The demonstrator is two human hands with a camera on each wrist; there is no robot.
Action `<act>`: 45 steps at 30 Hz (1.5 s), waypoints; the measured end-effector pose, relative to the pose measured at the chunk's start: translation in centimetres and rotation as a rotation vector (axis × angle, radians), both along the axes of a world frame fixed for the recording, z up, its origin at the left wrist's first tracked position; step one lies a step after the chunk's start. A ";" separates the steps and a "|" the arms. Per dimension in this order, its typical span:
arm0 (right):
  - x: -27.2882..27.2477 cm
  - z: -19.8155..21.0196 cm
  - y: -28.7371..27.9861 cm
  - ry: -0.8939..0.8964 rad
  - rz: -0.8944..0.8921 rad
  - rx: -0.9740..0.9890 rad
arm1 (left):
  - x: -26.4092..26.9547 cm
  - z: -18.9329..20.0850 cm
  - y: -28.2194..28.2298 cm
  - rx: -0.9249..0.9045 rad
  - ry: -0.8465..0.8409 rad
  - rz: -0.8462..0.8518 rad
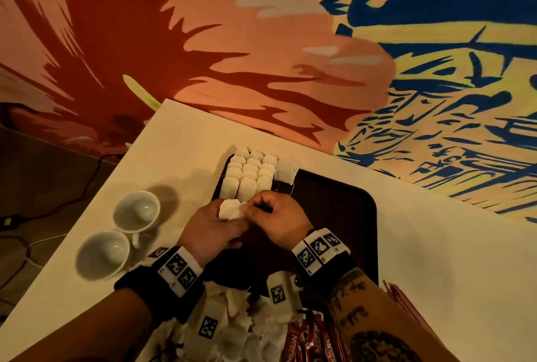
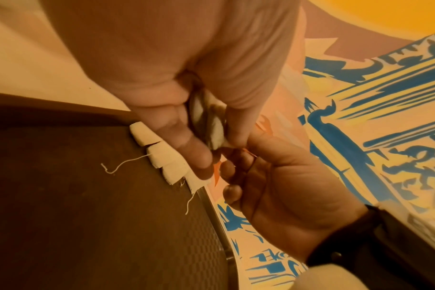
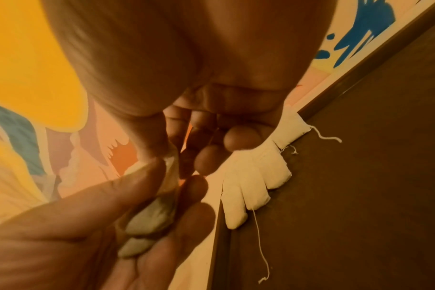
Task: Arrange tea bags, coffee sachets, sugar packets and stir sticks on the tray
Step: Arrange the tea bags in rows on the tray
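A dark brown tray (image 1: 334,216) lies on the white table. White tea bags (image 1: 250,173) lie in neat rows at its far left end; one more (image 1: 284,173) lies beside them. My left hand (image 1: 229,216) holds a small bunch of tea bags (image 1: 228,209) just in front of those rows. My right hand (image 1: 254,209) meets it and pinches the edge of one tea bag in the bunch (image 3: 170,162). In the left wrist view the bunch (image 2: 209,125) sits between the left thumb and fingers. Loose strings trail from the laid bags (image 3: 251,176) across the tray (image 3: 360,196).
Two white cups (image 1: 136,210) (image 1: 101,254) stand on the table left of the tray. A loose pile of tea bags (image 1: 241,329) and red coffee sachets (image 1: 313,341) lie at the near edge. Thin red items (image 1: 406,303) lie at the near right. A painted wall runs behind the table.
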State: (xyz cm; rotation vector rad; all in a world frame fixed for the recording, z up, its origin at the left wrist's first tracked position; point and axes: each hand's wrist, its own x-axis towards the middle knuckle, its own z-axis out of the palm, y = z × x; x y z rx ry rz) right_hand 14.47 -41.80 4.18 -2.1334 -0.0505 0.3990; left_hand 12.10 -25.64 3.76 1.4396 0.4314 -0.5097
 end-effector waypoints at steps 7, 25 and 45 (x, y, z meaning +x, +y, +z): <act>-2.2 -0.3 -2.4 0.001 -0.030 0.027 | -1.6 0.3 -1.0 0.073 -0.027 -0.037; 1.1 -4.2 -2.9 0.235 0.210 -0.447 | 0.7 -2.8 2.7 0.010 0.146 0.190; 7.9 -6.4 -2.8 0.164 -0.095 -0.458 | 2.6 -4.3 3.1 0.003 0.145 0.161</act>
